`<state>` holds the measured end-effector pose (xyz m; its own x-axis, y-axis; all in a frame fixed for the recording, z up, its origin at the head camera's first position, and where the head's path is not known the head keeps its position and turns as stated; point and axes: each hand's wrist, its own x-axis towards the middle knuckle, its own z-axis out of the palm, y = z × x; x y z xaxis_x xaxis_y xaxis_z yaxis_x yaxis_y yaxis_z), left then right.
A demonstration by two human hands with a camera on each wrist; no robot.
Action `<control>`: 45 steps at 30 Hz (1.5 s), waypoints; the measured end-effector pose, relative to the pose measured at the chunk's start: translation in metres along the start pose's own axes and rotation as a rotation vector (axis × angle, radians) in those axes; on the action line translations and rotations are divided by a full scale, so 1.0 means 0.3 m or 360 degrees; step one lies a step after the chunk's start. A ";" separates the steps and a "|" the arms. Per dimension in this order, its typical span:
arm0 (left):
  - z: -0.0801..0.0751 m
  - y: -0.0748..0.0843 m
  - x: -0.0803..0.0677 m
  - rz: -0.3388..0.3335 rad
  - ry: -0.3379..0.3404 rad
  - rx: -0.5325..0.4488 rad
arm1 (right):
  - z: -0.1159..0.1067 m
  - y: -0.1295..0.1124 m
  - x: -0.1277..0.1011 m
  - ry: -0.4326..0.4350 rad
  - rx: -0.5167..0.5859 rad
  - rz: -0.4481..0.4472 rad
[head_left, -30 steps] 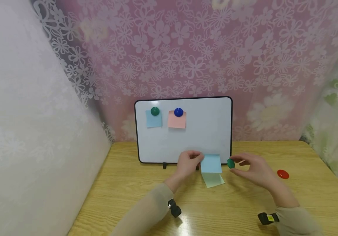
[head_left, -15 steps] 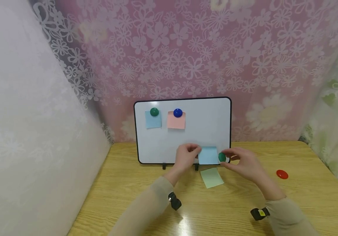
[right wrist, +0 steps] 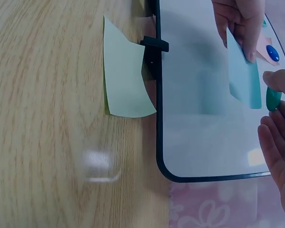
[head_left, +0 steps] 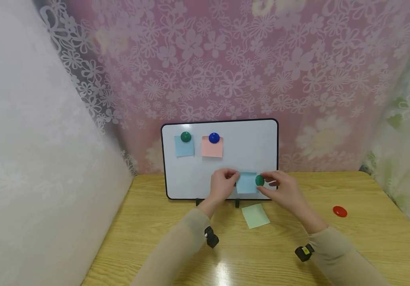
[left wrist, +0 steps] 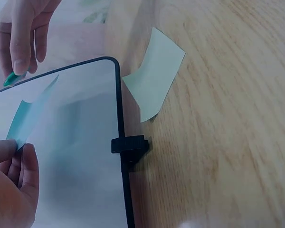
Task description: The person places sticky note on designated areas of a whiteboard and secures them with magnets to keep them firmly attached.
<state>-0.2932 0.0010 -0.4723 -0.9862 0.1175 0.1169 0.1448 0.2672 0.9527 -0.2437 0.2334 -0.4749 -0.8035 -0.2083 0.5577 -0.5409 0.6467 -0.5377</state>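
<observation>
1. The wooden bench point(head_left: 176, 238) is carrying everything, and a flowered curtain point(head_left: 226, 59) is hanging behind it.
2. The whiteboard point(head_left: 240, 147) is standing upright on black feet at the bench's 12 o'clock edge.
3. The left hand point(head_left: 223, 186) is pinching the left edge of a blue sticky note point(head_left: 246, 182), holding it against the board's lower right area.
4. The right hand point(head_left: 283, 190) is gripping a green magnet point(head_left: 260, 180) between fingertips and thumb at the 3 o'clock edge of that note, close against the board face.
5. A pale green sticky note point(head_left: 256, 215) is lying on the bench at 6 o'clock from the held note, just in front of the board.
6. A blue note under a second green magnet point(head_left: 185, 137) and a pink note under a blue magnet point(head_left: 213, 138) are sitting at the board's 10 o'clock corner.
7. A red magnet point(head_left: 340, 211) is lying on the bench at 3 o'clock, well apart from the hands.
</observation>
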 end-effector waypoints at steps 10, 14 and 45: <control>0.001 0.044 0.031 -0.0021 0.0072 0.0098 | 0.036 0.011 0.043 0.0119 0.0017 -0.0059; -0.001 0.061 0.046 0.0004 0.0097 0.0157 | 0.029 0.018 0.058 0.0177 0.0013 -0.0121; -0.021 0.175 0.170 0.0190 0.0260 0.0269 | -0.008 -0.002 0.176 0.0213 -0.0211 -0.0129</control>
<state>-0.3365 0.0151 -0.4147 -0.9593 0.0054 0.2824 0.2587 0.4183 0.8707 -0.2852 0.2239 -0.4435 -0.7137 -0.1700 0.6796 -0.5579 0.7245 -0.4047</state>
